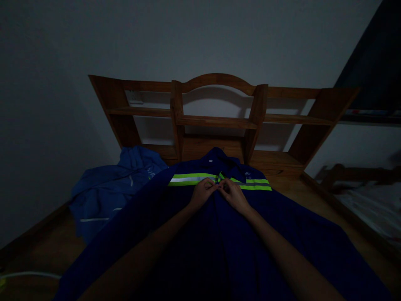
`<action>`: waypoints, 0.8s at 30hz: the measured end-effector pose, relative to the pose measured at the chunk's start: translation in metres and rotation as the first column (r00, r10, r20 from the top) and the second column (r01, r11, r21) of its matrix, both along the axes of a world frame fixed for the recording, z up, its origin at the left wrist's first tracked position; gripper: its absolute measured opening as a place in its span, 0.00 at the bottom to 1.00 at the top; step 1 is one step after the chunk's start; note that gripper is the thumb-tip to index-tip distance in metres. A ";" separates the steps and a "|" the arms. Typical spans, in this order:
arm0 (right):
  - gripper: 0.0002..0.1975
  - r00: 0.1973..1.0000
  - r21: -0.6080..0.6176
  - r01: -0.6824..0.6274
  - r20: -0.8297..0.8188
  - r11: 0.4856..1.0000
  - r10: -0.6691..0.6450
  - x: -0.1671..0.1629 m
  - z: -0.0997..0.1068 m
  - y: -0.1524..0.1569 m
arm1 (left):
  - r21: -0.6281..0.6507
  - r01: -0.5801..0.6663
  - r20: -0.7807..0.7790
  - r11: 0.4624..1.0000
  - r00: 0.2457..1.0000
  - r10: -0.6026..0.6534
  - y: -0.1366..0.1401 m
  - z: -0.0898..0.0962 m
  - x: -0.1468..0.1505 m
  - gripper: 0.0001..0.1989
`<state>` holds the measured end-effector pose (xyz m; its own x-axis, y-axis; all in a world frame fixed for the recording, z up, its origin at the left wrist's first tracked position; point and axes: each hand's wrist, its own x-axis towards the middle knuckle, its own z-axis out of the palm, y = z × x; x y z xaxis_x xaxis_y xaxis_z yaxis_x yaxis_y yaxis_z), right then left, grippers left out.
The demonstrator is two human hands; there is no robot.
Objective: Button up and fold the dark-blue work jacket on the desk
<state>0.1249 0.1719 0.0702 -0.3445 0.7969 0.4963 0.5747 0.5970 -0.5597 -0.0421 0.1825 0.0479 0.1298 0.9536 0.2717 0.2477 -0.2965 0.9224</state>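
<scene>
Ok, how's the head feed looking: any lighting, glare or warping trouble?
Head view: dim throughout, the lower blue jacket sinking nearly to black; head view: reflective band brighter on the picture's left; head view: shelf unit sides splay outward, probably wide-angle stretch; head view: fine detail between left hand and right hand too small and dark to make out.

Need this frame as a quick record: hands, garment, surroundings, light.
left hand: fingers pinched at the jacket's front, on the chest band
right hand: fingers pinched at the same spot, beside the left
garment: dark blue jacket, laid out, collar away from the person
chest band: yellow-green stripes edging a pale strip
left side: lighter blue garment, crumpled
behind: wooden shelf unit
light: dim; fastening detail unclear
</scene>
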 end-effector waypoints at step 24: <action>0.06 0.999 -0.013 -0.033 0.010 0.999 0.033 0.001 0.001 -0.002 | 0.009 0.024 0.041 1.000 0.999 -0.024 0.001 0.002 -0.001 0.12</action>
<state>0.1256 0.1700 0.0711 -0.3756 0.7913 0.4825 0.5603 0.6086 -0.5619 -0.0427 0.1837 0.0499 0.1410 0.9479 0.2857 0.2018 -0.3101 0.9290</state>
